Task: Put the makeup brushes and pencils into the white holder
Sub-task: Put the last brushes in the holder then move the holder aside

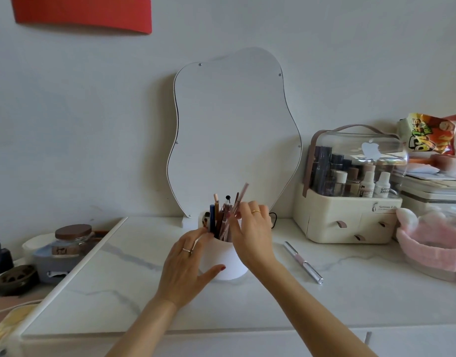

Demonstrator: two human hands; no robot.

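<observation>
The white holder [228, 258] stands upright on the marble top in front of the mirror, with several brushes and pencils [219, 215] sticking out of it. My left hand [188, 264] wraps around the holder's left side, thumb across its front. My right hand [250, 228] is over the rim, fingertips pinching a thin pink pencil [241, 195] that slants up to the right, its lower end among the others in the holder. A silver and pink tube [303, 262] lies flat on the top to the right of the holder.
A wavy-edged mirror [234, 130] leans on the wall right behind the holder. A cream cosmetics organiser [350, 191] with a clear lid stands at the right, and a pink headband [433, 240] beyond it. At the left sit a lidded jar [72, 237] and a dark dish [15, 279].
</observation>
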